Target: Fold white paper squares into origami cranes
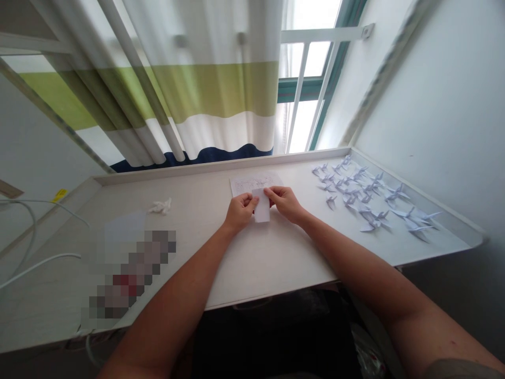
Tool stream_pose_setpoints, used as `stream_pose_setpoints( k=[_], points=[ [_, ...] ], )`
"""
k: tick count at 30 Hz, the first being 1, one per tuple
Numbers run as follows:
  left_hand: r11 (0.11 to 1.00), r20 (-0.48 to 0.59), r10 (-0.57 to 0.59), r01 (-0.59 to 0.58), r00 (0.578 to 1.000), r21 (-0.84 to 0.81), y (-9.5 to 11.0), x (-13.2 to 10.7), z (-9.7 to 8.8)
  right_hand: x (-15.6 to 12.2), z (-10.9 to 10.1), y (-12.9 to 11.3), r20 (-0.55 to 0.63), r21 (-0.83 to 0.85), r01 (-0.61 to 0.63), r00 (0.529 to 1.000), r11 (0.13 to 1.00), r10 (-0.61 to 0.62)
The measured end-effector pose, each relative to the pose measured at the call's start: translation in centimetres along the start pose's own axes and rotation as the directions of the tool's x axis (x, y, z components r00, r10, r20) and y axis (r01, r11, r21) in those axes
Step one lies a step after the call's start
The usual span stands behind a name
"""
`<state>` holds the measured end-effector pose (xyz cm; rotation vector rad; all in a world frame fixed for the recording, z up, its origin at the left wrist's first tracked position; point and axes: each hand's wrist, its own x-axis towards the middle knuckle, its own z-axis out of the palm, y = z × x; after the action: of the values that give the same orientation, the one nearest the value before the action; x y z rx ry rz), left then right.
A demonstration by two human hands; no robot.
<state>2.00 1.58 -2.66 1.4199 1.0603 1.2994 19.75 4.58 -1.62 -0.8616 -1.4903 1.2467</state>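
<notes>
Between my two hands, above the middle of the white desk (252,263), is a small white folded-looking piece of paper (262,208). My left hand (240,211) pinches its left edge between thumb and fingers. On its upper right edge, my right hand (284,201) grips it the same way. Behind the hands a printed sheet (246,184) with line drawings lies flat on the desk, partly covered by them. Several white folded paper cranes (366,189) stand spread over the right side of the desk.
A crumpled white tissue-like bundle (160,206) lies left of the hands. Nearer the front left is a pixelated area (134,279) I cannot make out. White cables (39,267) run at far left. A raised rim (221,165) borders the desk below a striped curtain (221,89).
</notes>
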Motion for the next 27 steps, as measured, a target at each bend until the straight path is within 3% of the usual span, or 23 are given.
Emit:
stream_pose_setpoints(
  k=[6,10,16,20,24,27],
  points=[
    [0.999,0.005,0.019,-0.019,1.000,-0.048,0.3,0.3,-0.6,0.7,0.5,-1.4,-0.036,-0.134,0.021,0.999,0.991,-0.026],
    [0.996,0.003,0.003,-0.003,1.000,-0.094,0.6,0.3,-1.0,1.1,1.6,-1.5,-0.118,-0.137,0.047,0.991,0.989,-0.063],
    [0.976,0.177,-0.145,0.170,0.973,-0.136,0.3,0.3,-1.4,1.4,2.4,-0.2,-0.198,-0.091,0.073,0.976,0.993,-0.090],
    [0.987,0.134,-0.114,0.128,0.984,-0.101,-0.1,0.2,-1.4,1.3,1.7,0.4,-0.103,-0.004,0.010,0.995,1.000,-0.010],
    [0.992,0.139,-0.089,0.101,0.986,-0.080,0.1,0.2,-1.4,0.8,1.1,0.7,0.062,-0.093,-0.003,0.998,0.996,0.009],
    [0.991,0.145,-0.080,0.095,0.986,-0.096,0.3,0.2,-1.4,0.7,0.9,0.8,0.084,-0.136,0.030,0.996,0.990,-0.019]
  ],
)
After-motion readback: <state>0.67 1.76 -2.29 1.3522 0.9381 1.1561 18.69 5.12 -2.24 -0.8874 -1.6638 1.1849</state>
